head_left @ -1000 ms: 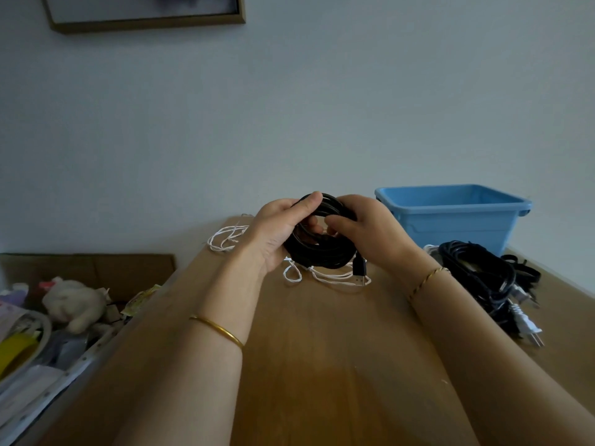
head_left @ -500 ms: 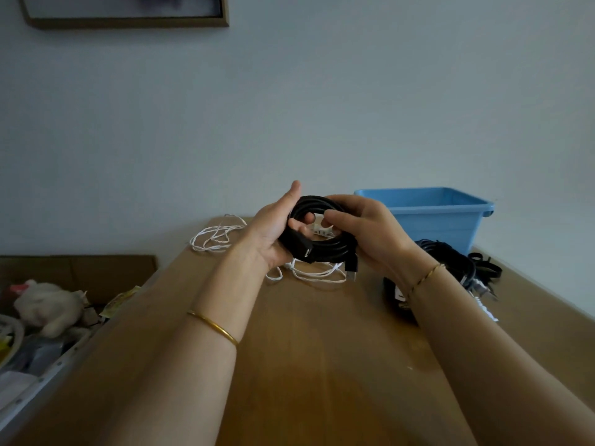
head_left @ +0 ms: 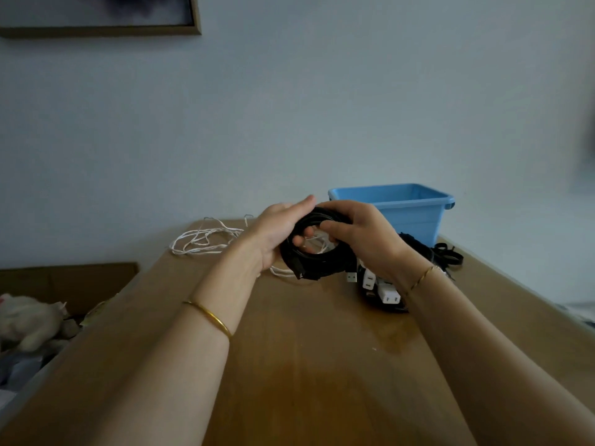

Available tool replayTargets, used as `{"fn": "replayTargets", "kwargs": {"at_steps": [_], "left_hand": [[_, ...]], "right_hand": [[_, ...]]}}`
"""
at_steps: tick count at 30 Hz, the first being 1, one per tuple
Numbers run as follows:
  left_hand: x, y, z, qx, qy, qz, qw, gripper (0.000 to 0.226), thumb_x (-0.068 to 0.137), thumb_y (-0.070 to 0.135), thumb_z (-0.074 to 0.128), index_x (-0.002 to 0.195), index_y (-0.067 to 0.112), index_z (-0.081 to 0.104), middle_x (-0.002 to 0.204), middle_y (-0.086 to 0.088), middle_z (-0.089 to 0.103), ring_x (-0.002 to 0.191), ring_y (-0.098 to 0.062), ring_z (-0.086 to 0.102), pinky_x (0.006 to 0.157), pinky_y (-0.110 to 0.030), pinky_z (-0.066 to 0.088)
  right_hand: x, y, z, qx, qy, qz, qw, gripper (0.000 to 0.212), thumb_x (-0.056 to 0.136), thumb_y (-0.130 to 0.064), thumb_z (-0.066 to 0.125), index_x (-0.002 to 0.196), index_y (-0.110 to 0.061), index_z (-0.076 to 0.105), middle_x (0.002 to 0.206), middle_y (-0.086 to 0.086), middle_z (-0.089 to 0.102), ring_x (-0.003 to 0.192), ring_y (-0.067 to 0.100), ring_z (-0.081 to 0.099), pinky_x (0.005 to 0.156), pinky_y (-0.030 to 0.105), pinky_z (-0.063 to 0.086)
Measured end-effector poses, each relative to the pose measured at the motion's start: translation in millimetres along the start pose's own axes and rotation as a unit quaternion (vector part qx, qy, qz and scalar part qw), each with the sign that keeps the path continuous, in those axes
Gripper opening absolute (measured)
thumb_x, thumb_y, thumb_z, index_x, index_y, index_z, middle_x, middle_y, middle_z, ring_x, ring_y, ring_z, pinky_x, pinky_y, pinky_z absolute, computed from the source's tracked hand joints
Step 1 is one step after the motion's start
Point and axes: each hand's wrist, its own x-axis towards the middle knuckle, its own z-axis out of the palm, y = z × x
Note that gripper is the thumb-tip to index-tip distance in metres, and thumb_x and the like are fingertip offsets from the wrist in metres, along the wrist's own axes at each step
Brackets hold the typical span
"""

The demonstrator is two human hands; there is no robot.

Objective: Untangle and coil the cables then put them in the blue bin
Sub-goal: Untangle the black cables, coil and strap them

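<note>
Both hands hold a coiled black cable (head_left: 317, 265) just above the wooden table (head_left: 322, 365). My left hand (head_left: 277, 233) grips its left side, fingers through the loop and thumb stretched over the top. My right hand (head_left: 360, 235) closes over the coil's top right. A black plug end hangs at the coil's lower front. The blue bin (head_left: 409, 209) stands behind my right hand at the table's far end. A loose white cable (head_left: 203, 241) lies tangled at the far left. Another pile of black cables with white plugs (head_left: 386, 292) sits under my right wrist.
Left of the table, lower down, a cardboard box (head_left: 67, 281) holds a white plush toy (head_left: 29, 320) and clutter. A framed picture (head_left: 103, 27) hangs on the wall at top left. The wall rises right behind the table.
The coil has tipped flatter and lower toward the table, and my left thumb now reaches over its top. The view has shifted so the bin sits closer to my right hand.
</note>
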Motion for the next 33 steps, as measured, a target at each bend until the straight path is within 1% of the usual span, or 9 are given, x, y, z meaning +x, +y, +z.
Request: {"fn": "replayTargets", "kwargs": {"at_steps": [5,11,14,16,20,24,28,31,33], "left_hand": [[2.5,-16.7,29.6,-0.046,0.05,0.062,0.996,0.019,0.099,0.024,0.051,0.085,0.011,0.049,0.059,-0.005,0.053,0.033,-0.004,0.04,0.039,-0.019,0.039],[11.6,-26.2,60.5,0.055,0.054,0.138,0.987,0.02,0.095,0.028,0.056,0.082,0.014,0.059,0.056,0.008,0.062,0.054,-0.003,0.059,0.046,-0.02,0.042],[17.2,-26.1,74.0,0.048,0.055,0.155,0.985,0.017,0.095,0.017,0.057,0.079,0.015,0.059,0.057,0.006,0.062,0.057,-0.006,0.059,0.042,-0.017,0.038],[22.0,-22.4,83.1,0.022,0.059,0.154,0.986,0.017,0.095,0.013,0.057,0.078,0.014,0.059,0.06,0.001,0.061,0.054,-0.007,0.058,0.039,-0.017,0.035],[41.5,-12.1,106.6,0.007,0.052,0.154,0.987,0.021,0.093,0.014,0.059,0.073,0.016,0.06,0.055,0.001,0.061,0.062,-0.022,0.049,0.037,-0.017,0.033],[57.6,-4.8,124.2,0.002,0.044,0.152,0.987,0.018,0.094,0.015,0.058,0.077,0.015,0.061,0.06,-0.002,0.06,0.05,-0.011,0.048,0.037,-0.017,0.033],[69.9,-2.6,137.1,-0.019,0.031,0.159,0.987,0.013,0.095,0.011,0.056,0.083,0.009,0.06,0.067,-0.003,0.06,0.044,-0.002,0.05,0.038,-0.015,0.032],[75.7,-4.2,139.0,-0.01,0.021,0.157,0.987,0.011,0.096,0.012,0.055,0.089,0.006,0.061,0.07,-0.004,0.059,0.04,-0.001,0.048,0.039,-0.015,0.032],[80.4,-6.5,139.3,0.0,0.021,0.153,0.988,0.013,0.096,0.013,0.055,0.087,0.008,0.062,0.069,-0.006,0.058,0.037,-0.001,0.043,0.04,-0.015,0.032]], "right_hand": [[-15.9,11.4,-5.5,-0.015,0.091,0.02,0.996,0.035,0.089,-0.006,0.058,0.124,-0.006,0.06,0.105,0.011,0.068,0.088,0.018,0.063,0.087,0.031,0.051],[-28.8,21.5,-26.7,-0.037,0.118,0.005,0.992,0.028,0.089,-0.003,0.056,0.114,-0.007,0.067,0.092,0.003,0.07,0.08,0.006,0.061,0.077,0.017,0.048],[-28.5,28.3,-37.3,-0.034,0.137,0.018,0.99,0.03,0.089,-0.007,0.059,0.118,-0.005,0.062,0.099,0.008,0.07,0.085,0.014,0.066,0.082,0.026,0.052],[-27.5,29.1,-47.3,0.001,0.154,0.036,0.987,0.039,0.089,-0.008,0.061,0.127,-0.004,0.054,0.109,0.013,0.067,0.091,0.025,0.068,0.086,0.038,0.054],[-26.7,29.7,-77.9,0.093,0.136,0.045,0.985,0.036,0.091,-0.005,0.059,0.126,0.0,0.054,0.115,0.015,0.065,0.097,0.025,0.067,0.082,0.034,0.057],[-22.1,39.0,-120.6,0.227,0.169,0.067,0.957,0.021,0.099,-0.016,0.047,0.114,-0.006,0.057,0.101,0.01,0.067,0.092,0.018,0.066,0.086,0.034,0.055],[-10.6,97.9,-163.2,0.019,0.302,0.164,0.939,0.031,0.092,0.007,0.037,0.114,0.002,0.058,0.09,0.008,0.063,0.088,0.023,0.061,0.085,0.042,0.055],[-14.0,144.1,-163.5,-0.211,0.223,0.249,0.919,0.045,0.084,0.012,0.037,0.12,-0.005,0.059,0.117,0.009,0.062,0.112,0.028,0.055,0.096,0.042,0.048],[-16.9,166.2,-160.2,-0.324,0.166,0.273,0.89,0.035,0.087,0.003,0.043,0.114,-0.009,0.061,0.113,0.009,0.063,0.111,0.03,0.054,0.091,0.041,0.049]]}}
